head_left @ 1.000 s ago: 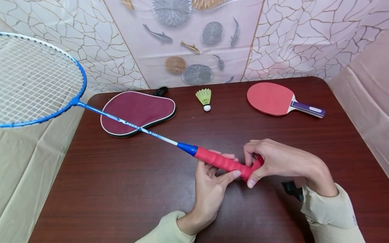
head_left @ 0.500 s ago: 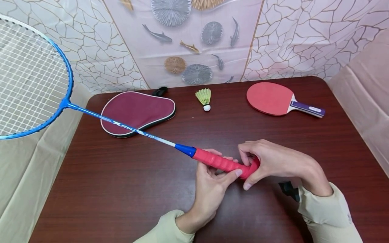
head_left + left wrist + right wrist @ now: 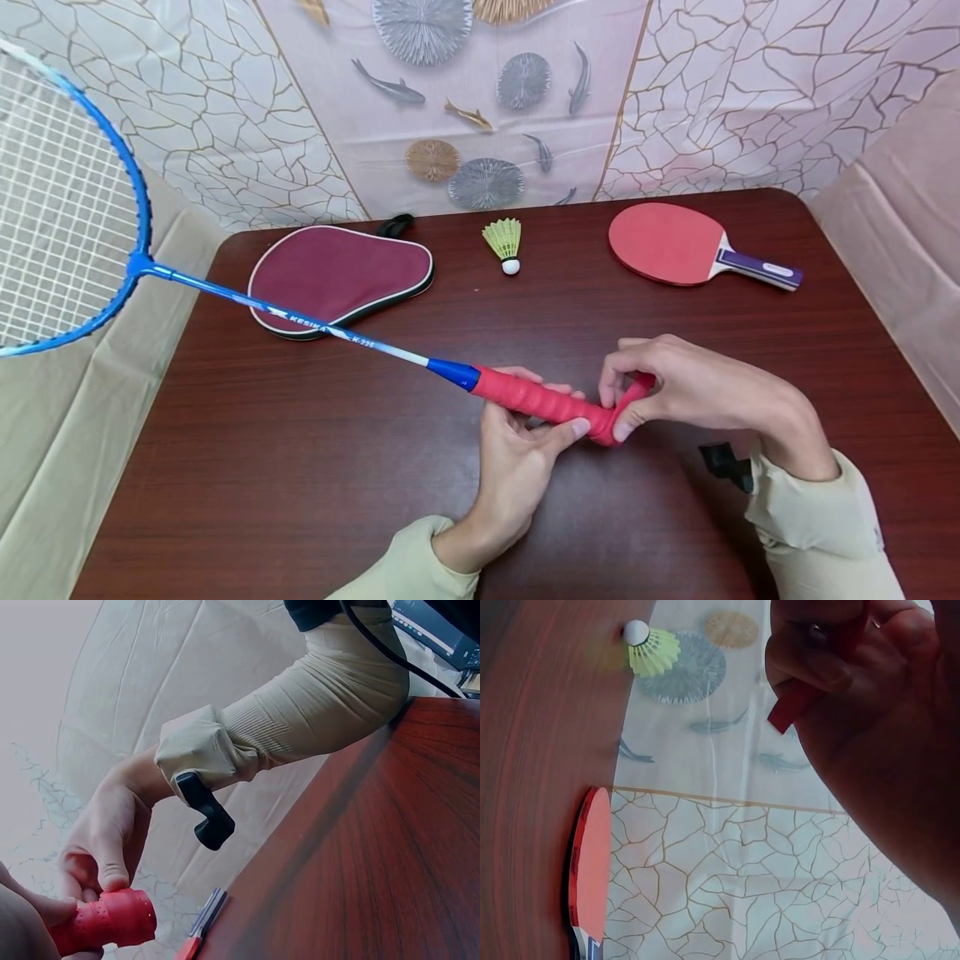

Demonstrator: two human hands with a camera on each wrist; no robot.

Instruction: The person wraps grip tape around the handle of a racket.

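A blue and white badminton racket [image 3: 378,343] slants across the head view, its strung head cut off at the left edge. Red grip tape [image 3: 536,398] with ridges covers the handle. My left hand [image 3: 510,479] holds this handle from below, thumb near the butt end. At that end my right hand [image 3: 701,387] pinches a loose stretch of the red tape between thumb and fingers. In the right wrist view the tape's free end [image 3: 799,705] sticks out beneath the curled fingers. The left wrist view shows the perforated red butt end [image 3: 127,919] with a thumb over it.
A maroon paddle case [image 3: 337,271] lies at the back left under the racket shaft. Behind the hands sits a yellow shuttlecock [image 3: 504,242]. A red table tennis paddle [image 3: 667,243] lies at the back right of the brown table [image 3: 300,492]. Patterned cloth hangs behind.
The racket has swung a little, its head shifting left and downward. My right hand went slightly left, then back right, drawing the tape out from the butt. My left hand keeps its hold.
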